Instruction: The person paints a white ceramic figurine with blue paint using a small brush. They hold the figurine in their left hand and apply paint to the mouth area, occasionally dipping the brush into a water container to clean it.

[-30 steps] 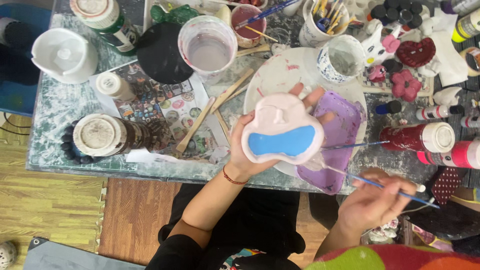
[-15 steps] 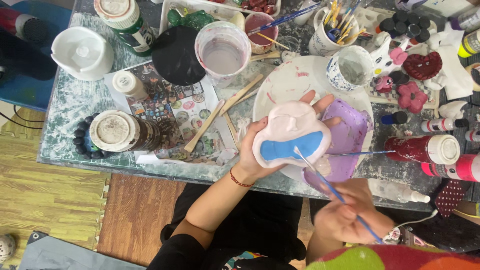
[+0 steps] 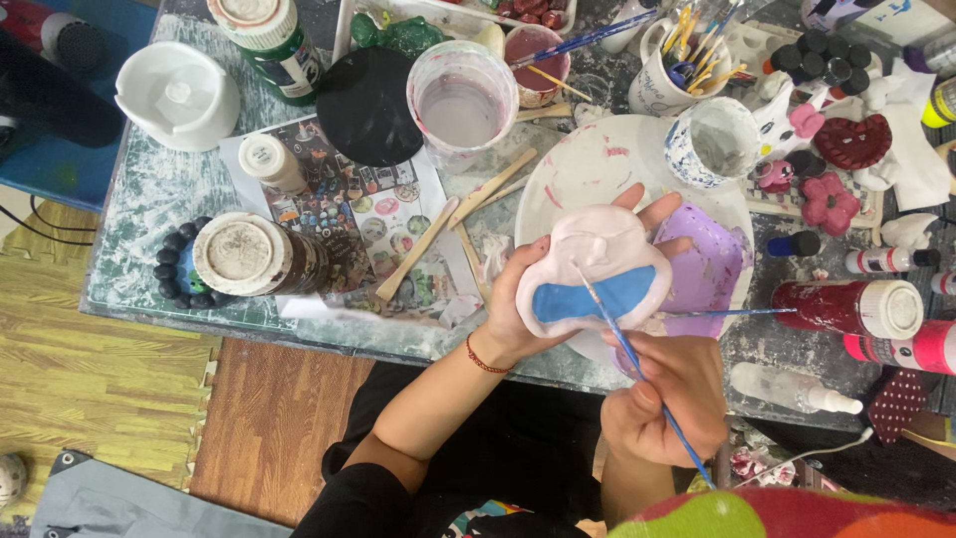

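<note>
My left hand [image 3: 518, 309] holds up a pale pink ceramic figure [image 3: 596, 269] with a blue painted band across its lower half. My right hand [image 3: 665, 399] grips a thin blue-handled paintbrush [image 3: 637, 364] whose tip rests on the figure near the top edge of the blue band. Behind the figure lies a white round plate [image 3: 588, 164] used as a palette, with a purple square tray [image 3: 702, 269] on it. A second thin brush [image 3: 732, 313] lies across the plate's right edge.
The paint-stained table [image 3: 149, 189] holds a plastic cup of murky water [image 3: 463, 105], a black lid [image 3: 370, 105], wooden sticks [image 3: 418, 249], a white bowl [image 3: 177, 95], paint bottles [image 3: 856, 309], a mug of brushes [image 3: 677, 70], a speckled cup [image 3: 712, 139] and small ceramic pieces [image 3: 827, 199].
My right hand has come up from the lower right and brought the brush tip onto the figure. The left hand has kept the figure almost still.
</note>
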